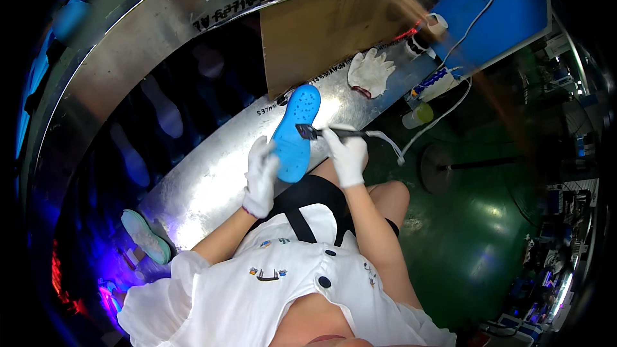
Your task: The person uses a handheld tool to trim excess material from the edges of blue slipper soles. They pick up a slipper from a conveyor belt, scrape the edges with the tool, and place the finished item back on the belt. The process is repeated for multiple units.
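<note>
A bright blue shoe sole (292, 154), dotted with small holes toward its far end, lies slanted over the near edge of the metal bench. My gloved left hand (259, 177) is at its left edge, fingers bent against the rim and slightly blurred; the fingertips are partly hidden. In my gloved right hand (348, 156) is a slim black brush (308, 132), fingers closed around its handle. The brush's dark flat head rests over the middle of the sole, and a pale tube or cord (389, 144) trails from the handle's other end.
A conveyor (154, 45) carrying several dark soles curves along the left behind the metal bench (205, 186). A white glove (371, 72) lies on the bench beside a brown board (321, 26). A pale green sole (146, 236) sits at lower left; a pedestal base (438, 167) stands right.
</note>
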Available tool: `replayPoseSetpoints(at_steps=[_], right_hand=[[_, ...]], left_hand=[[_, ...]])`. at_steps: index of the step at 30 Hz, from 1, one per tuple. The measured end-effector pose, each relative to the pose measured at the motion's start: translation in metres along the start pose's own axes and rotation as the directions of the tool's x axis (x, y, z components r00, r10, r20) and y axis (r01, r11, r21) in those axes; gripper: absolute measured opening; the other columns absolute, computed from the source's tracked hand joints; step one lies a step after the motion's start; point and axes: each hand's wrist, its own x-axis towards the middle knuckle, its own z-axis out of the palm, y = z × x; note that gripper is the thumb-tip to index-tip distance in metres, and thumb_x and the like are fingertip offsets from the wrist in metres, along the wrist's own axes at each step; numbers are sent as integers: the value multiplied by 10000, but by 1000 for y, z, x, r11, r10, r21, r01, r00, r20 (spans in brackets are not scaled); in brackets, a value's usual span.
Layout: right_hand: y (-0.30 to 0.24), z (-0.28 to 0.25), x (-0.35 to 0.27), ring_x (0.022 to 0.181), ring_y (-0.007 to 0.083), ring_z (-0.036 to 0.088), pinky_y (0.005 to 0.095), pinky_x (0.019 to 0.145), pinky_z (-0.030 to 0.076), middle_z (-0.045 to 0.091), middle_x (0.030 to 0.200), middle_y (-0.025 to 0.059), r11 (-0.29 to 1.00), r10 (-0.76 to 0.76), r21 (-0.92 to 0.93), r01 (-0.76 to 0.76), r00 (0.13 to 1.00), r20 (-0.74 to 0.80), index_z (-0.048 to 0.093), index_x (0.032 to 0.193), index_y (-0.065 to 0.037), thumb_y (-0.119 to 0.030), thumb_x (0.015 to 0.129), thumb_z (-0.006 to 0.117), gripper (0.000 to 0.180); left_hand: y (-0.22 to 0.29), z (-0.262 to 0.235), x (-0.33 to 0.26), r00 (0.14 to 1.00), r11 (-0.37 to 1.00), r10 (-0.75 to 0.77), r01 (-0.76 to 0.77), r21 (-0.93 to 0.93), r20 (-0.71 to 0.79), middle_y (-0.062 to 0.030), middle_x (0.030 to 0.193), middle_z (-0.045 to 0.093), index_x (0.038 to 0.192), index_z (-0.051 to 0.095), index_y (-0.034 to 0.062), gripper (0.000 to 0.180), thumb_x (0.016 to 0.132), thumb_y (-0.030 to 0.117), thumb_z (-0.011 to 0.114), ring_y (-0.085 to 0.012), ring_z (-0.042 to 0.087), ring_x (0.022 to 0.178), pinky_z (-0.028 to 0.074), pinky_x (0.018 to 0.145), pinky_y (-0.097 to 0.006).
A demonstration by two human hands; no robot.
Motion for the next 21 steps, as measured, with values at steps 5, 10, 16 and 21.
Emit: replayPoseSetpoints(at_steps=[5,10,16,21], right_hand=[[0,45,9,722,313,706,380,682,549,713,759,144,826,-143,-525,205,977,157,716,876,-47,-230,823,699,191],[-36,15,-49,763,296,691,372,707,548,696,849,120,793,-272,-456,405,904,329,681,926,-80,-192,828,724,155],[-51,-7,-28,747,282,671,346,682,538,674,858,113,877,-371,-301,375,926,72,674,979,-37,-106,856,713,146],[-76,-13,-50,734,257,679,330,721,542,686,878,123,574,-573,-223,788,580,579,695,981,-43,-70,811,745,179]], left_hand=[[7,4,47,454,10,-794,674,-738,404,-126,1125,657,1233,608,116,796,959,729,180,-322,630,981,517,801,-406],[1,26,45,531,-84,-677,632,-771,510,-122,1055,672,1248,575,134,757,955,737,222,-312,625,752,491,607,-400],[42,24,17,629,49,-509,703,-709,588,-157,1040,694,1232,605,80,781,947,737,293,-302,685,761,560,689,-393],[30,38,21,739,-34,-348,605,-796,577,-211,1110,660,1327,508,34,944,869,831,295,-386,667,958,569,744,-451]])
